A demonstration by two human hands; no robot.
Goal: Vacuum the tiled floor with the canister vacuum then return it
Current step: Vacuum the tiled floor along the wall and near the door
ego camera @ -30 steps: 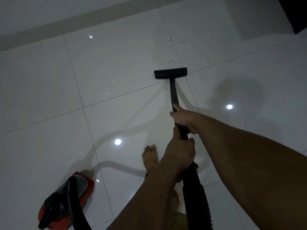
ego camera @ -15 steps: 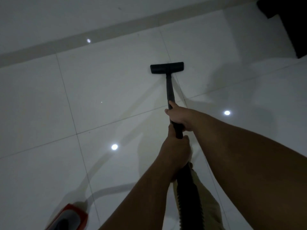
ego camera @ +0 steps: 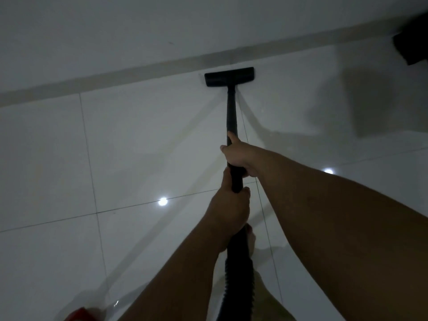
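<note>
Both hands hold the black vacuum wand (ego camera: 232, 112), which runs straight ahead over the glossy white tiled floor (ego camera: 139, 140). My right hand (ego camera: 239, 158) grips the wand higher up; my left hand (ego camera: 230, 209) grips it just below, where the ribbed hose (ego camera: 238, 281) begins. The flat black floor nozzle (ego camera: 229, 76) rests on the tiles right at the beige skirting strip (ego camera: 115, 76) along the wall. Only a red corner of the canister vacuum (ego camera: 80, 315) shows at the bottom left edge.
A white wall (ego camera: 162, 24) rises behind the skirting. A dark object (ego camera: 412, 47) sits in the far right corner, casting a shadow on the tiles. My bare foot (ego camera: 251, 237) shows beside the hose. Ceiling lights reflect on the floor.
The nozzle has been pushed forward from the middle of the tiles to the skirting at the wall. I have stepped forward, so the canister has slid almost out of view at bottom left.
</note>
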